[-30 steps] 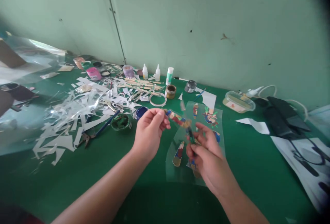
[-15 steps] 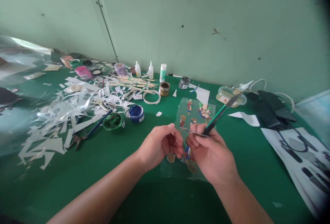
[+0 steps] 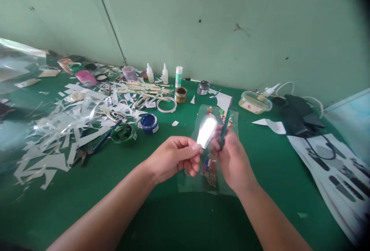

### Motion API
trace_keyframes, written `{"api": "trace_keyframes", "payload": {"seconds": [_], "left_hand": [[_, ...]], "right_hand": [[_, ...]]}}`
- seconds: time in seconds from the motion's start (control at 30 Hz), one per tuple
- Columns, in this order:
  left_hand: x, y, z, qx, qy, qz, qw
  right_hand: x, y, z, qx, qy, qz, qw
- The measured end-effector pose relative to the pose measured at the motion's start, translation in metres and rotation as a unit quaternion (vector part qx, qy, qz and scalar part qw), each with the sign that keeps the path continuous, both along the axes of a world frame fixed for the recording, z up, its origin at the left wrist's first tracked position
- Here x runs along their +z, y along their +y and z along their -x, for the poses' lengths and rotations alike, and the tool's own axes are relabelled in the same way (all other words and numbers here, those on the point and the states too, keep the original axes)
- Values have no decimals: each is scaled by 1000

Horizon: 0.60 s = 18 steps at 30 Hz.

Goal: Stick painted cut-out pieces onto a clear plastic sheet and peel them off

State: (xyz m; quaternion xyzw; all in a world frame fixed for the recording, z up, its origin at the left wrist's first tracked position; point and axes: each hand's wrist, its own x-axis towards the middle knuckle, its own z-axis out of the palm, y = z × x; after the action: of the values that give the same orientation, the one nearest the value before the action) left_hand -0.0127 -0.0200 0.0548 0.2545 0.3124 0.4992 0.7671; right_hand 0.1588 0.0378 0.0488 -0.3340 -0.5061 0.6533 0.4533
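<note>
Between thumb and fingers, my left hand [image 3: 180, 154] pinches the narrow lower end of a small flat white cutout [image 3: 207, 131], rounded at the top and glaring in the light. Close beside it, my right hand [image 3: 232, 153] is closed around a slim green-and-black tool [image 3: 225, 126] with a dark upper end; its exact kind is unclear. Some right fingertips are near the cutout's edge, but I cannot tell if they touch it. Below both hands lies a clear plastic sheet [image 3: 185, 185] bearing small painted pieces [image 3: 209, 166], partly hidden by the hands.
White paper scraps [image 3: 54, 162], pliers [image 3: 82, 156] and a blue-handled tool [image 3: 105, 137] spread over the left. Open green [image 3: 123, 133] and blue paint jars [image 3: 149, 124] stand nearer the middle. At right are a plastic tub [image 3: 254, 102], a black device [image 3: 300, 114] and printed paper [image 3: 332, 170].
The cutout has turned from edge-on to face-on and is now in my left hand's pinch; the right hand held it before. The green-and-black tool has swung more upright. The view has shifted slightly.
</note>
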Motion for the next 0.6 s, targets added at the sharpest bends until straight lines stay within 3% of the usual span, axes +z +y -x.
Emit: {"api": "trace_keyframes", "payload": {"seconds": [0.13,0.37,0.47,0.6], "left_hand": [[2,1,-1,101,42,-2,994],[5,2,-1,153,73,-31,985],[4,0,-4,140,92,-81,983],[1,-3,-6,121,88,-131,980]], "right_hand": [[2,4,-1,-49,-85,-46,994],[5,-8,-1,-9,-132,-183,974],[5,-10,-4,-8,-203,-276,939],[6,-10,-5,22,-263,-413,872]]}}
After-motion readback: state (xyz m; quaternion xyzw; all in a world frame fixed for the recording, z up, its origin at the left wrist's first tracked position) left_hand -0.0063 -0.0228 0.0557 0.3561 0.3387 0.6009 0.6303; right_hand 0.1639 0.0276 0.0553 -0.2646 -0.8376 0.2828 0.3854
